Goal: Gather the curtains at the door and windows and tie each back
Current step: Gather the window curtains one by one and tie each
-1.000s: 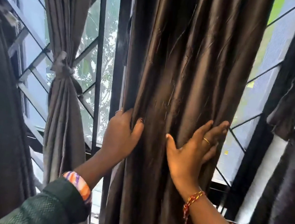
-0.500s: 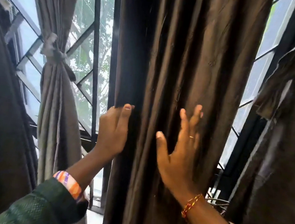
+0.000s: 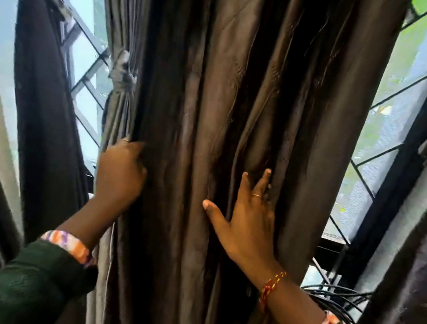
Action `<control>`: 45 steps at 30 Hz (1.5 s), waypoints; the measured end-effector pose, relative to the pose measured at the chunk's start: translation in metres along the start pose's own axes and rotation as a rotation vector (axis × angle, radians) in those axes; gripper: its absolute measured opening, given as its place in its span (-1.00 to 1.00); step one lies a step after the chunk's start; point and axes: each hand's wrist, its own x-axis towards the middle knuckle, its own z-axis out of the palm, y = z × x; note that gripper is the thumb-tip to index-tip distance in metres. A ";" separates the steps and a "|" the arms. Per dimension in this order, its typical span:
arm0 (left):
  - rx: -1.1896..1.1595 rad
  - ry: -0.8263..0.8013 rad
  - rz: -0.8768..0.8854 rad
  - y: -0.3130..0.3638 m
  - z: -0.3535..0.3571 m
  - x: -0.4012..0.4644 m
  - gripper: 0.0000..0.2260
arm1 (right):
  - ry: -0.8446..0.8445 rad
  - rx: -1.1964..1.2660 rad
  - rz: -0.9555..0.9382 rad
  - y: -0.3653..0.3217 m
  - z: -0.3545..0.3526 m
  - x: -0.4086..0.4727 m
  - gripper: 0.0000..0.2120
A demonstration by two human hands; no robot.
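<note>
Head view, curtain: the dark brown curtain (image 3: 236, 137) hangs in deep folds in front of the window grille (image 3: 90, 68), filling the middle of the frame.
Head view, handling: it looks soft, limp and slightly shiny, so probably light but slippery; the folds would slide apart unless bunched firmly. The best hold seems to be around its full width at mid height, where the hands are now.
Head view, left hand: the left hand (image 3: 120, 175) is at the curtain's left edge, its fingers (image 3: 134, 147) curled around that edge and clenched on the cloth.
Head view, right hand: the right hand (image 3: 248, 219) lies flat on the front of the curtain, right of centre. Its fingers (image 3: 264, 181) are spread and pressed into a fold, the thumb out to the left, gripping nothing.
Head view, cloth between the hands: several folds lie between the two hands, not yet drawn together.
Head view, neighbour: left of the curtain, a grey curtain (image 3: 116, 113) is already knotted back with a tie (image 3: 122, 77).
Head view, right of the curtain: a coil of black wire (image 3: 335, 301) sits low by the right wrist.
</note>
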 end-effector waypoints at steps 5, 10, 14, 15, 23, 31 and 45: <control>-0.003 -0.041 0.011 0.012 -0.002 -0.008 -0.72 | 0.261 -0.152 -0.107 -0.025 0.015 -0.006 -0.11; -0.277 -0.067 0.045 0.037 -0.005 -0.017 -0.59 | 0.392 -0.343 -0.190 -0.042 0.021 -0.004 -0.12; -0.572 -0.187 0.088 0.068 -0.013 -0.025 -0.56 | 0.350 0.010 -0.075 -0.042 0.021 -0.015 -0.16; -0.565 -0.197 0.088 0.074 -0.011 -0.027 -0.56 | 0.346 0.085 -0.096 -0.037 0.020 -0.020 -0.18; -0.443 -0.056 -0.059 0.088 0.004 -0.029 -0.71 | 0.440 0.299 -0.026 0.008 0.002 -0.040 -0.14; -0.588 -0.139 0.004 0.074 0.015 -0.057 -0.76 | 0.110 0.069 -0.071 -0.017 0.019 -0.053 -0.05; -0.480 -0.165 0.009 0.061 0.038 -0.041 -0.78 | 0.286 0.182 -0.163 -0.014 0.001 -0.042 -0.18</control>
